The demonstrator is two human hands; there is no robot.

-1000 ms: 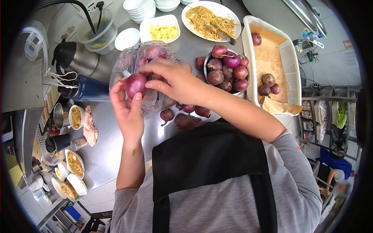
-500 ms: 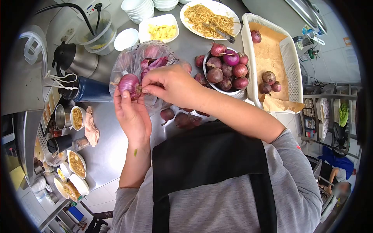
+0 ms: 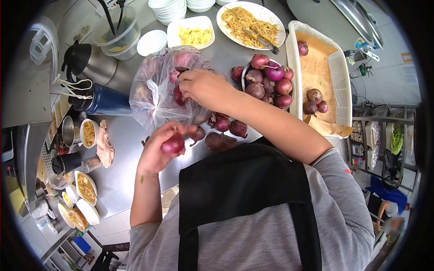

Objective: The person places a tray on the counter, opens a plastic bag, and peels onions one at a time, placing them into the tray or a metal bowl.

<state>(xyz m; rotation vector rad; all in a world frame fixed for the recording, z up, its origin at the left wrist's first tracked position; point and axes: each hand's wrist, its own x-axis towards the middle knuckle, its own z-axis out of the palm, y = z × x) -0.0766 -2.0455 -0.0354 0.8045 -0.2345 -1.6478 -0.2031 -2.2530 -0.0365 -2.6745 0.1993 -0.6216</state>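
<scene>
My left hand (image 3: pixel 158 144) holds a red onion (image 3: pixel 173 143) low over the steel counter, just below a clear plastic bag (image 3: pixel 151 97). My right hand (image 3: pixel 199 88) is over the bag, fingers bent down at a dark red piece (image 3: pixel 179 95); whether it grips this is hidden. Several onions and loose peel lie on the counter near the bag, among them one onion (image 3: pixel 238 128). Right of my right hand stands a metal bowl (image 3: pixel 244 74) heaped with red onions (image 3: pixel 283 86).
A white basket (image 3: pixel 294 67) lined with brown paper holds several onions at the right. Behind are a noodle plate (image 3: pixel 225 31), a yellow food dish (image 3: pixel 172 34) and stacked bowls (image 3: pixel 168 11). A steel jug (image 3: pixel 101 65) and blue bottle (image 3: pixel 108 104) stand left.
My left hand has moved down toward me with the onion, away from the bag. My right hand has left that onion and shifted up over the bag.
</scene>
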